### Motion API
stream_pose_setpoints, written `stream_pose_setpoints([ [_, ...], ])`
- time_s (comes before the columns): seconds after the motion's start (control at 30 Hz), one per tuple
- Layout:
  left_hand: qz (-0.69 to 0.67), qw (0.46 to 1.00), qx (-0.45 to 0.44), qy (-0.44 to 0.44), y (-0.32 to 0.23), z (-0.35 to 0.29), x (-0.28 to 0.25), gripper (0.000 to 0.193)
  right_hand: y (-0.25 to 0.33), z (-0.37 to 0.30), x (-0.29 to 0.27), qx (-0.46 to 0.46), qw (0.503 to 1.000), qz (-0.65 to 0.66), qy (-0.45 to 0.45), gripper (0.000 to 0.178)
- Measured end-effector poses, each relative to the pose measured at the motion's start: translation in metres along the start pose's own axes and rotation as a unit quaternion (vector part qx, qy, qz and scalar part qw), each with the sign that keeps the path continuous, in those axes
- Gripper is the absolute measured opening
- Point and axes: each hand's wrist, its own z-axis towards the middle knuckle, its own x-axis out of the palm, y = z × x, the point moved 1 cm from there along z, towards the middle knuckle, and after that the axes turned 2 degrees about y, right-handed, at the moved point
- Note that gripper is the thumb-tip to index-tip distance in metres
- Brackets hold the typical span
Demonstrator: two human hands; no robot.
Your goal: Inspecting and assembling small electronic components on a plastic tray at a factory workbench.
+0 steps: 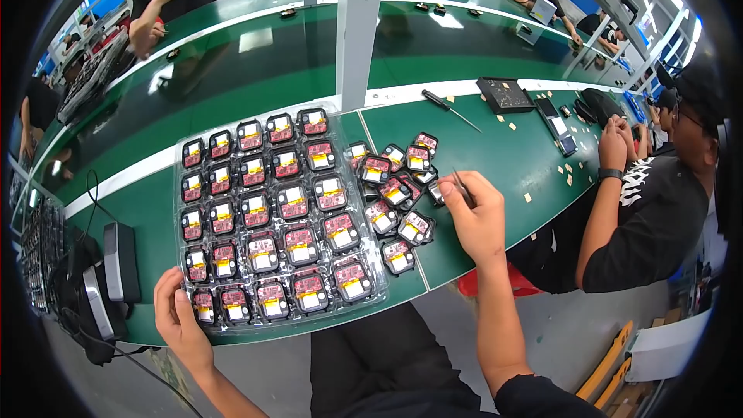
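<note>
A clear plastic tray (376,282) lies on the green bench, its pockets filled with rows of small black-cased devices with red circuit boards and white and yellow labels. At its near left corner, my left hand (182,325) holds the rim, fingers curled and thumb on the edge. My right hand (478,220) is closed on dark metal tweezers (462,188), their tips pointing up and away. Just left of this hand is a loose pile of similar devices (397,192), some overlapping. The right hand's fingers partly hide the pile's right edge.
A screwdriver (449,108) and a black box (505,97) lie farther back. Small pale pieces are scattered rightward. A grey post (360,31) rises behind the tray. Black boxy units (121,263) with cables stand left. A co-worker (658,201) sits close on the right; others work across.
</note>
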Motion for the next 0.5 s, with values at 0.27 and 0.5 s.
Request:
stream_pose_setpoints([
  [0.27,-0.029,1.0,-0.005,-0.004,0.0024,-0.0016,0.0011,0.023,0.0001,-0.0018,-0.0021,0.004,1.0,-0.025,0.004,0.024],
  [0.5,-0.013,1.0,-0.006,-0.005,0.002,-0.0019,-0.0004,0.024,-0.0025,-0.0018,0.0016,-0.001,0.999,-0.041,0.018,0.026],
])
